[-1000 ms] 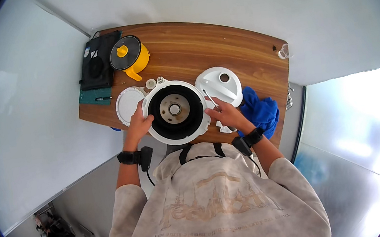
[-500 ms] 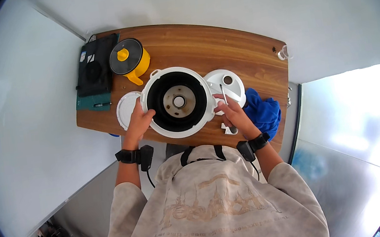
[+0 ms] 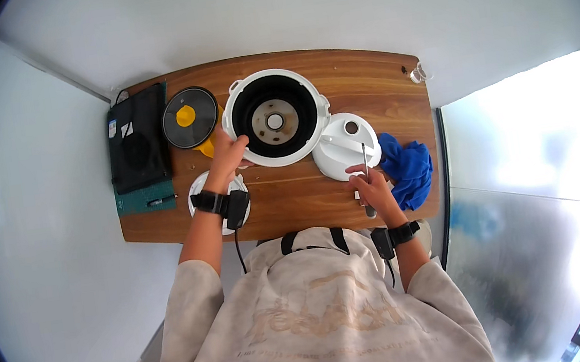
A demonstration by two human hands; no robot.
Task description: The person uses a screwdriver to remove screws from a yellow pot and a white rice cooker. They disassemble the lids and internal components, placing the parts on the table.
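Note:
A white rice cooker body (image 3: 318, 127) with a black inside stands toward the far middle of the wooden table, its metal heating plate (image 3: 288, 126) showing at the bottom. My left hand (image 3: 229, 154) grips its near-left rim, thumb over the edge; some fingers are hidden outside the wall. In my right hand (image 3: 375, 190) is a screwdriver (image 3: 365, 159), its thin shaft pointing away from me and its dark handle low in the palm. Just beyond that hand lies a white lid (image 3: 333, 161) with a round hole. Beneath my left forearm sits a white round cover (image 3: 197, 186), partly hidden.
A yellow pot (image 3: 206, 148) with a dark lid (image 3: 182, 133) stands left of the cooker. Farther left, a flat black appliance (image 3: 147, 152) rests on a green mat (image 3: 133, 201) beside a pen-like tool (image 3: 162, 200). A blue cloth (image 3: 410, 172) lies right; a clear glass (image 3: 419, 74) is at the far-right edge.
The cooker body has moved away from me across the table, with my left hand on its rim. My right hand has left the cooker's right side and come nearer, still holding the screwdriver.

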